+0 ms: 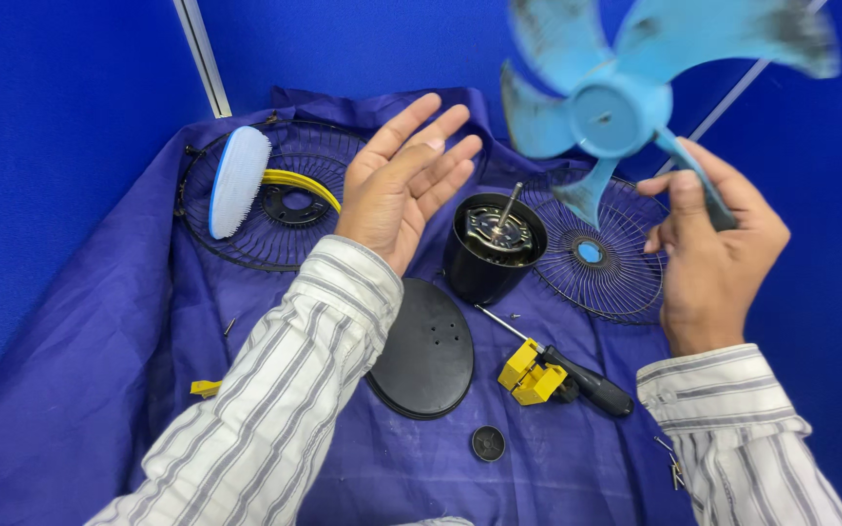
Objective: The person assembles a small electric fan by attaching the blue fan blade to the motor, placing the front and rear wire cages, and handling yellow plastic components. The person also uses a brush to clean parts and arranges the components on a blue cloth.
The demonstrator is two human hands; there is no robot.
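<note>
Fan blade (pixel 626 107): light blue plastic, grimy along its edges, blurred with motion, held in the air above and right of the black motor (pixel 492 245).
Right hand (pixel 713 253): fingers clamped on one blade tip, carrying the whole piece.
Left hand (pixel 403 180): open, fingers spread, palm turned toward the blade, holding nothing, just left of the motor.
Step in hand: the blade appears to be off the motor's bare shaft and under inspection.
Next move: likely calls for a steadier two-handed hold.
Around the motor: wire guard (pixel 601 258) behind it, screwdriver (pixel 562 365) in front, on the blue-draped worktop (pixel 80 390).
</note>
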